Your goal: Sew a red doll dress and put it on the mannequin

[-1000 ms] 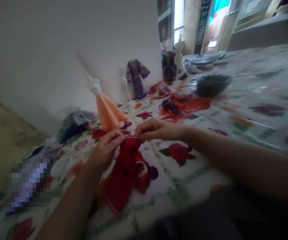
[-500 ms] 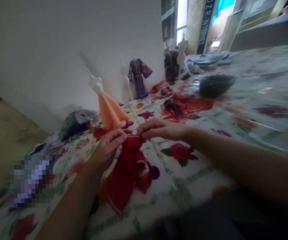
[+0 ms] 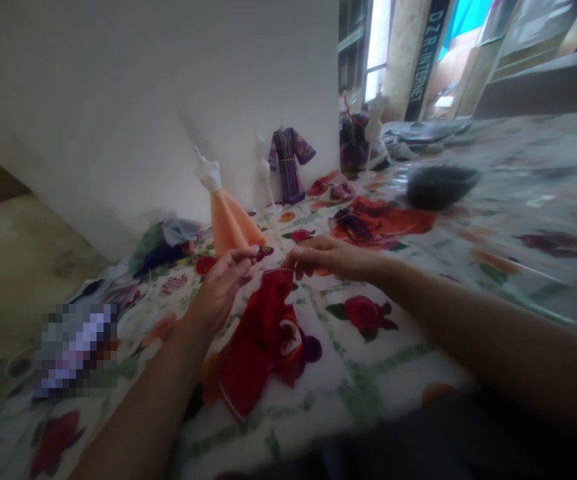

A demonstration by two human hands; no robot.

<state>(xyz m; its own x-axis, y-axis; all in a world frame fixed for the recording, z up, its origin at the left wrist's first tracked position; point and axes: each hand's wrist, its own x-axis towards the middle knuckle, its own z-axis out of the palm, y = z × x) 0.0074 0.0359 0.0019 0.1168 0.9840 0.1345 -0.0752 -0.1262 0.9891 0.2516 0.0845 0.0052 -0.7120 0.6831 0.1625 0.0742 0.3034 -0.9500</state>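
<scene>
A small red cloth with a white dotted edging [image 3: 255, 340] hangs down onto the flowered tablecloth [image 3: 338, 400]. My right hand [image 3: 318, 257] pinches its top right corner between thumb and fingers. To the left of the cloth's top edge is my left hand [image 3: 228, 277], its thumb and fingertips pressed together, apart from the cloth. Whatever those fingertips hold, if anything, is too small to make out. Beyond my left hand stands a small white mannequin [image 3: 208, 175] with a peach skirt [image 3: 233, 223].
A purple patterned doll robe [image 3: 289, 167] stands by the wall beside a bare white mannequin [image 3: 263, 160]. Orange-red cloth [image 3: 383, 220] and a dark bowl-like object [image 3: 438, 187] lie at the back right. Folded fabrics [image 3: 168, 240] are at the left.
My left hand has let go of the red cloth's top left corner and moved slightly left. My right hand still pinches the other corner. The view has shifted a little.
</scene>
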